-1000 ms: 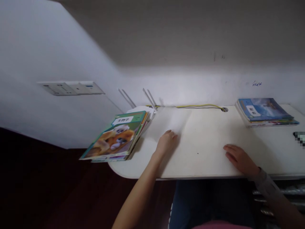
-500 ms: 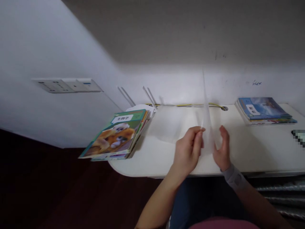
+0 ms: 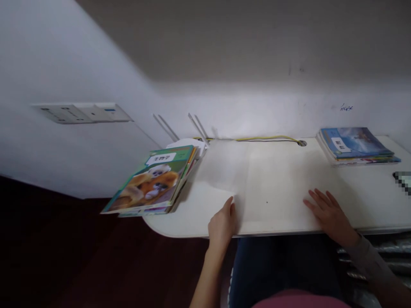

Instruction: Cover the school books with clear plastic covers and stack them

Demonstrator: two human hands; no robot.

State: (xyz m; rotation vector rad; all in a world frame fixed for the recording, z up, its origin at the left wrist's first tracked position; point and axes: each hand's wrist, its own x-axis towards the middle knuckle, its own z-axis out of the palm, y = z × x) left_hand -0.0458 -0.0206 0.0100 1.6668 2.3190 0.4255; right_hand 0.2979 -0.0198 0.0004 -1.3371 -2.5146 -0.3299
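A thin, see-through plastic sheet (image 3: 224,164), which looks like a clear book cover, lies on the white desk (image 3: 189,222) in front of me. Its left part shows as a greyish film; its right edge is hard to make out against the white. My left hand (image 3: 222,223) is closed at the near edge of the sheet, thumb and fingers pinched on the film. To the right, my right hand (image 3: 332,218) lies palm down with fingers spread, near the desk's front edge. Whether film lies under it I cannot tell.
A stack of textbooks (image 3: 157,179) overhangs the desk's left end, beside a white router (image 3: 184,142) with antennas. More books (image 3: 356,143) are piled at the back right. A yellow cable (image 3: 266,137) runs along the wall to a round hole. A pixelated device (image 3: 403,182) sits far right.
The plastic sheet, upright between my hands before, has come down onto the desk. My hands have moved apart, the left one leftward and the right one rightward, flattening out.
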